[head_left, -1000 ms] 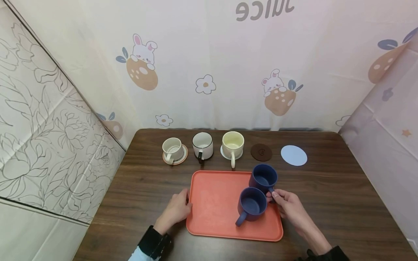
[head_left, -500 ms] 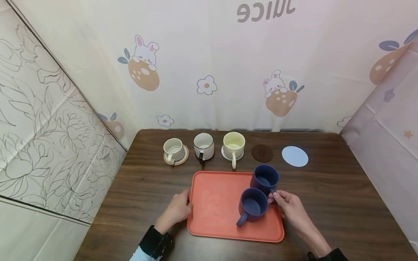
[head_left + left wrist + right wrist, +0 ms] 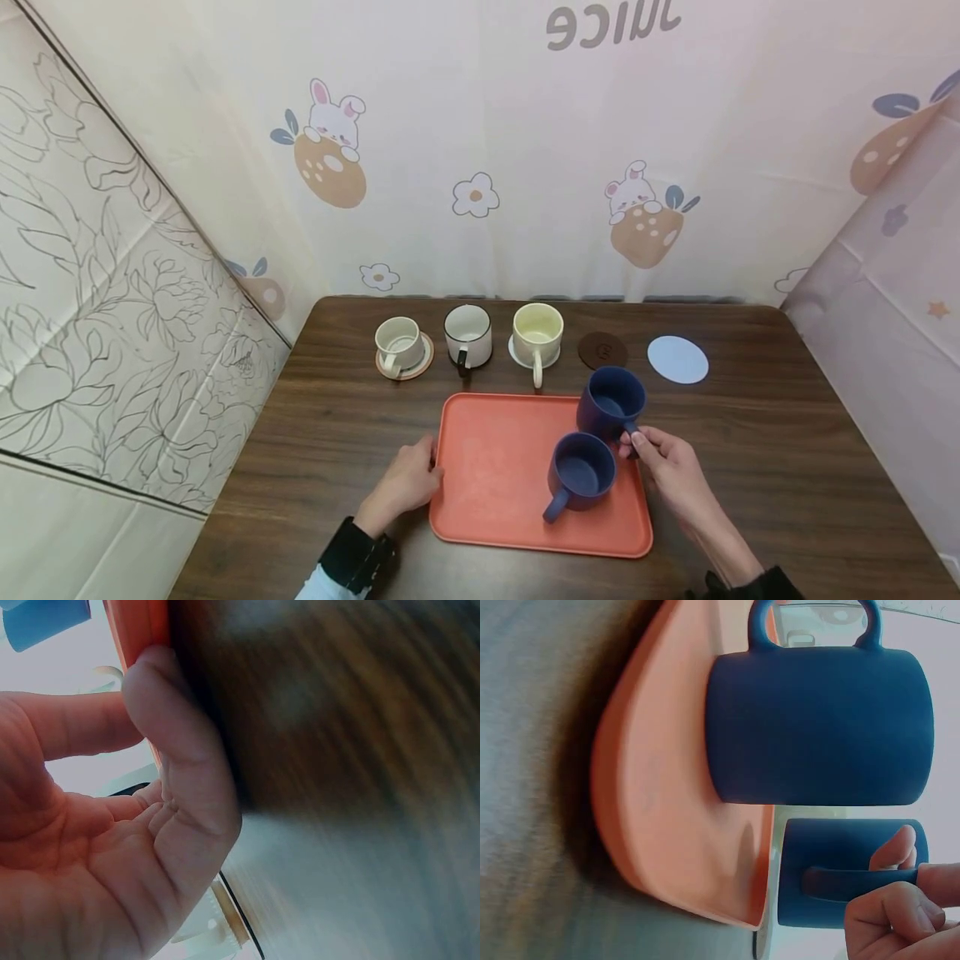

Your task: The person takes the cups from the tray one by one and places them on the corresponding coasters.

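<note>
Dark wood tabletop (image 3: 750, 450), cartoon curtain reading "juice" upside down; right hand (image 3: 670, 468) pinches navy mug (image 3: 611, 404), left hand (image 3: 402, 483) relaxed against orange tray (image 3: 495, 467)

Two navy mugs (image 3: 592, 437) on an orange tray (image 3: 495, 475), dark wood-grain table (image 3: 750, 442), bunny-print backdrop (image 3: 480, 167)

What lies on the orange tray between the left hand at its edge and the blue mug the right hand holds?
In the head view, bare orange tray, then a second blue mug, lies between the left hand and the held blue mug in the right hand.
</note>
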{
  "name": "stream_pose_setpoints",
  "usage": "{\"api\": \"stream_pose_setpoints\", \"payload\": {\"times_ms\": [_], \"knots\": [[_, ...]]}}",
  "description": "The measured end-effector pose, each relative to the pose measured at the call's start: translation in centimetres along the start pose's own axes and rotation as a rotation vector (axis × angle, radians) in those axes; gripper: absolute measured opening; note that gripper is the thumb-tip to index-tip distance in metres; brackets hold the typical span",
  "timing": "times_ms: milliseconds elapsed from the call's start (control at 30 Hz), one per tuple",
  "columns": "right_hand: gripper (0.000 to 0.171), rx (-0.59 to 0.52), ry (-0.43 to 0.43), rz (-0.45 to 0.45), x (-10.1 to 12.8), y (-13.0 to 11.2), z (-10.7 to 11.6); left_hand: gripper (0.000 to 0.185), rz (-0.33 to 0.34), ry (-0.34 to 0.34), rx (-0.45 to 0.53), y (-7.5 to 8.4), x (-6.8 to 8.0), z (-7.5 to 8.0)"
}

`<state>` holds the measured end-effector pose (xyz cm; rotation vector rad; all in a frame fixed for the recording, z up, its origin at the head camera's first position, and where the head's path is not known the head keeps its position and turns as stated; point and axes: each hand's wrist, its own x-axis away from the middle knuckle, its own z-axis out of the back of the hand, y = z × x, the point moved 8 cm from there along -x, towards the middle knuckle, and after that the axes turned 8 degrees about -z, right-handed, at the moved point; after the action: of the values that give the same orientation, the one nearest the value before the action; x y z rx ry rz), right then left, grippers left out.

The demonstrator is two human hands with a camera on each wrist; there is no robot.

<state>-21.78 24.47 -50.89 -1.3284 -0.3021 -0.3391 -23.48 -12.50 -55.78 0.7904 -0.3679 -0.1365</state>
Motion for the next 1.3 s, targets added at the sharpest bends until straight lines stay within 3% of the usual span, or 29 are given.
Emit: {"api": "stream_pose_setpoints", "payload": {"times_ms": [400, 600, 933, 1300], "knots": [[0.036, -0.008, 0.047, 0.055, -1.3, -1.3, 0.7, 0.009, -0.033, 0.016, -0.013, 0.2, 0.0, 0.3], [0.04, 0.009, 0.081, 0.111, -2.2, -1.9, 1.0, 0.011, -0.006, 0.002, 0.022, 0.1, 0.1, 0.1], [0.042, 0.048, 0.136, 0.122, -4.9, -2.2, 1.6, 0.011, 0.004, -0.011, 0.04, -0.2, 0.0, 0.0], [0.046, 0.051, 0.114, 0.1, -7.4, -2.7, 1.9, 0.012, 0.013, -0.014, 0.036, 0.0, 0.0, 0.0]]}}
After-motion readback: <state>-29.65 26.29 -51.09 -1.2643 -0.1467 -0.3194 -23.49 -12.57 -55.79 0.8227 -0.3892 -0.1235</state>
